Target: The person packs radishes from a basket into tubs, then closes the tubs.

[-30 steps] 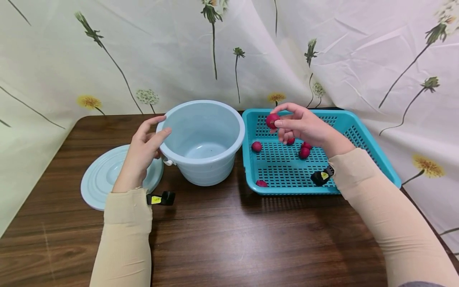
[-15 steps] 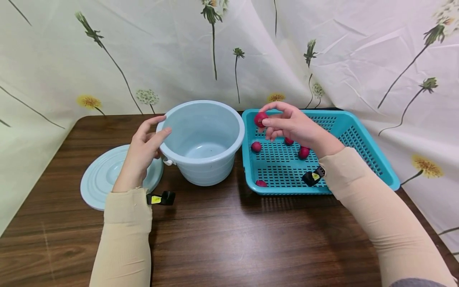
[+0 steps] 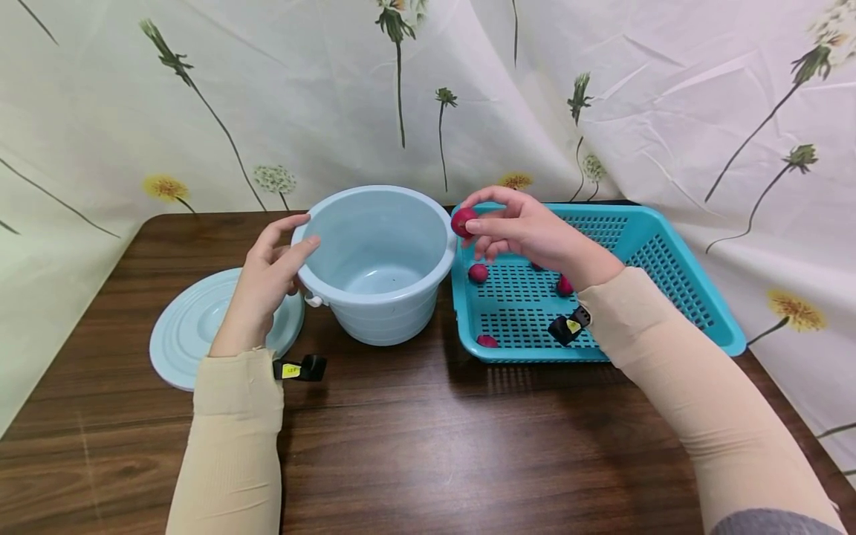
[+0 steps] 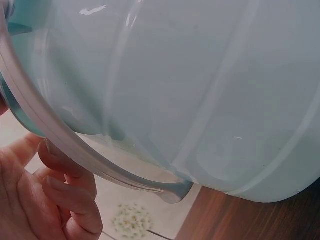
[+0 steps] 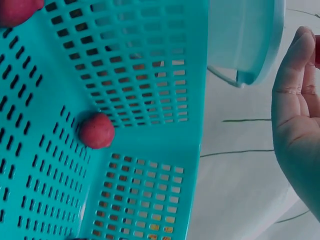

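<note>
My left hand (image 3: 262,279) grips the left rim of a pale blue plastic bucket (image 3: 384,323), thumb over the inside and fingers outside. In the left wrist view, curled fingers (image 4: 75,195) show beside the rim and the bucket handle (image 4: 172,192). My right hand (image 3: 524,234) pinches a round red radish (image 3: 462,222) between thumb and fingertips, right at the bucket's right rim. Below that hand is a turquoise perforated basket (image 3: 521,319), with several radishes lying in it. One loose radish (image 5: 97,130) shows near the basket's corner in the right wrist view.
A pale blue ribbed lid (image 3: 175,338) lies on the dark wooden table (image 3: 428,446), left of the bucket and partly behind my left forearm. Basket and bucket stand side by side. A white cloth with dandelion prints (image 3: 334,96) hangs behind them.
My right hand has moved left with the radish, from over the basket to the bucket's right rim. My left hand and the bucket have stayed in place.
</note>
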